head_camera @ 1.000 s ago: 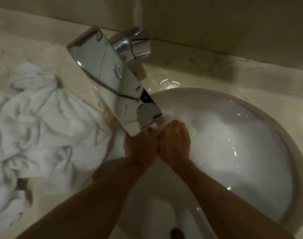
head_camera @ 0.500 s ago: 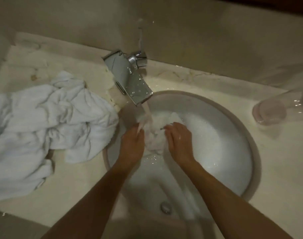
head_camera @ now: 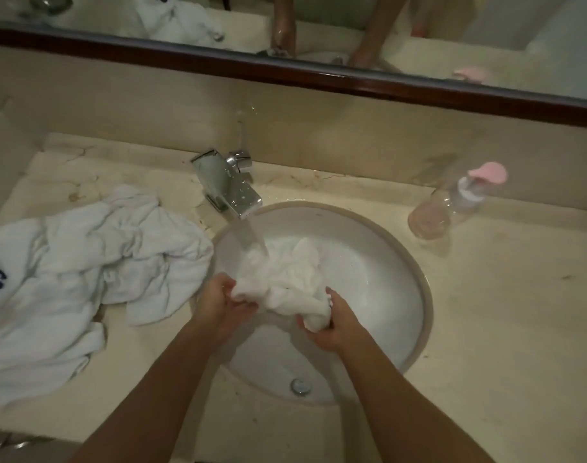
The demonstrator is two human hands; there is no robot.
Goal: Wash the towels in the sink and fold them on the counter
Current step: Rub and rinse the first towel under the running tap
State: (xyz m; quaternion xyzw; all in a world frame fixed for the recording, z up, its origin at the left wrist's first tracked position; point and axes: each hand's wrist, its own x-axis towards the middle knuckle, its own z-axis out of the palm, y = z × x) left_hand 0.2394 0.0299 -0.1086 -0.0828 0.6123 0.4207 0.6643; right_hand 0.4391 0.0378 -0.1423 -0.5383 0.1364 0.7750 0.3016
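Note:
A small wet white towel is bunched up inside the round white sink, under water running from the chrome faucet. My left hand grips the towel's left end. At the near right, my right hand clutches a wad of the same towel. A heap of crumpled white towels, one with a dark blue logo, lies on the marble counter left of the sink.
A clear soap bottle with a pink pump lies on the counter right of the sink. A dark-framed mirror runs along the wall above. The drain sits at the basin's near side.
My head has pulled back, so the whole counter and mirror show. My hands have drawn apart and lifted the towel up, stretched between them under the stream.

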